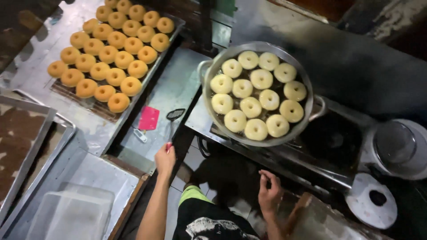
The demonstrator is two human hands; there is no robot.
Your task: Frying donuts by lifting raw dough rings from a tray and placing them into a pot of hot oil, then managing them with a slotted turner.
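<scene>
Right hand (pixel 269 194) sits closest to the lens, low in the frame, palm turned up a little with the fingers (pixel 263 178) curled loosely inward and the thumb close to the fingertips, pinching nothing that can be seen. It hangs free in front of the stove's front edge (pixel 284 166), touching nothing.

Over to the left hand (pixel 165 159): fingers wrapped shut around the red grip of a spatula (pixel 173 122), arm stretched forward. From that fist the thin shaft runs up and away to a dark slotted blade, which lies just over the steel counter (pixel 178 84). Just beside the blade, a pink square card (pixel 149 118) lies flat on the counter, and a small white object (pixel 140 135) sits near it.

Further out on the right, a wide metal pan (pixel 212 75) stands on the stove, filled with pale ring doughnuts (pixel 250 107) floating in oil, packed side by side, thirteen or so. Beyond the stove's right end, a white appliance with a glass lid (pixel 396 144).

Out on the left, a long tray (pixel 176 27) carries rows of golden fried doughnuts (pixel 115 76), well apart from the pan. Nearer the lower left, empty metal trays (pixel 42 129) and a clear plastic box (pixel 73 213).
</scene>
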